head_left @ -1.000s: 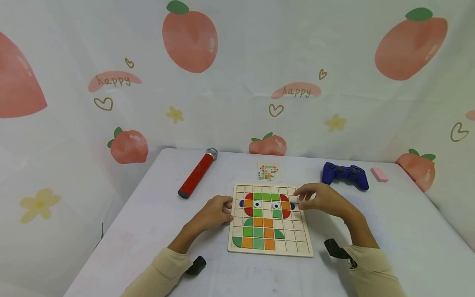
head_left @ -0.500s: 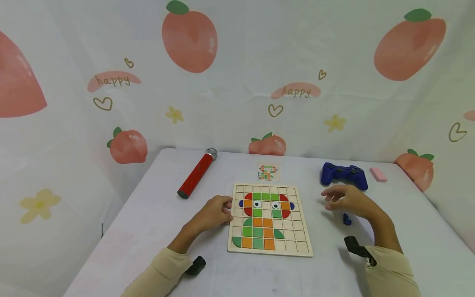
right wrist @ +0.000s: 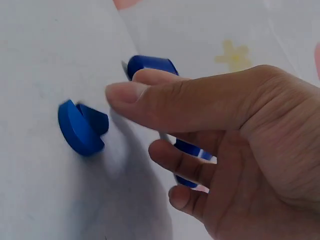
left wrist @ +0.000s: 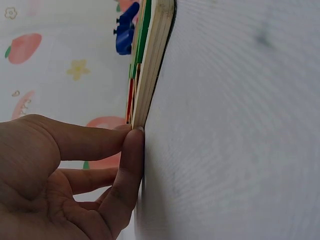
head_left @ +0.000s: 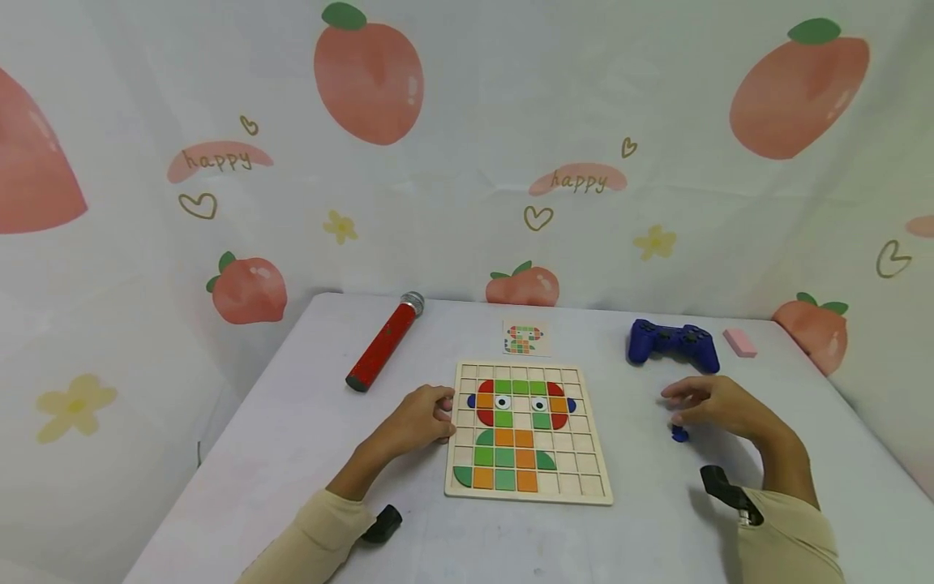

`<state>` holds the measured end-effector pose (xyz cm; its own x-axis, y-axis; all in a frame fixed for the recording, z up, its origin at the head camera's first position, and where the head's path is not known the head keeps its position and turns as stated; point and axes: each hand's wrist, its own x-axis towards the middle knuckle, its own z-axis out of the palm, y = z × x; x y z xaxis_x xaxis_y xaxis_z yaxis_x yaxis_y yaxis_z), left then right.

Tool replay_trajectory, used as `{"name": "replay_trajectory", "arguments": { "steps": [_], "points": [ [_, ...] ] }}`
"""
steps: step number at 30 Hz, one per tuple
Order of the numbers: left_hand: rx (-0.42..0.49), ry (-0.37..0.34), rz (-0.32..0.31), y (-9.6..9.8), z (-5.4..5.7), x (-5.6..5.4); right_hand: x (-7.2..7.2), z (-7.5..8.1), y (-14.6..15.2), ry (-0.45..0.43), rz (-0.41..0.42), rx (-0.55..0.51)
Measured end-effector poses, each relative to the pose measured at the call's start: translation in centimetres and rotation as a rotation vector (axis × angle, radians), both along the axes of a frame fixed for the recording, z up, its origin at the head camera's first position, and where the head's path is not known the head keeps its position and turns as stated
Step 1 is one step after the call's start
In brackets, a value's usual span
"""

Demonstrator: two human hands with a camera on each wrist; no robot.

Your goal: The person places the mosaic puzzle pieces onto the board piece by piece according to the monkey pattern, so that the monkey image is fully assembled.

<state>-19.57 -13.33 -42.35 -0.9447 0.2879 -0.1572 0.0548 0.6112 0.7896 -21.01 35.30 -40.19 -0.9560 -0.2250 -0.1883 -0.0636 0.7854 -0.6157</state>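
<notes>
A square wooden mosaic board lies on the table, its grid partly filled with coloured tiles that form a figure. My left hand holds the board's left edge, thumb and fingertips against its side; the left wrist view shows this hand at the edge close up. To the right of the board, my right hand hovers over a few small blue pieces. Seen in the right wrist view, a blue rounded piece lies just beyond the thumb, apart from it. Nothing shows between the right fingers.
A pattern card lies behind the board. At the back left is a red microphone. A blue game controller and a pink block lie at the back right. A peach-printed cloth hangs behind the table.
My right hand has left the board's right edge and moved rightward to the blue pieces, then lowered towards them. My left hand stays at the board's left edge.
</notes>
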Motion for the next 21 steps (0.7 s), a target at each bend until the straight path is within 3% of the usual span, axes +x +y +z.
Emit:
{"name": "replay_trajectory", "arguments": {
  "steps": [21],
  "points": [
    [0.027, -0.007, 0.020, 0.02, 0.25, 0.26, -0.35, -0.37, -0.10, -0.084, -0.070, 0.005]
  ]
}}
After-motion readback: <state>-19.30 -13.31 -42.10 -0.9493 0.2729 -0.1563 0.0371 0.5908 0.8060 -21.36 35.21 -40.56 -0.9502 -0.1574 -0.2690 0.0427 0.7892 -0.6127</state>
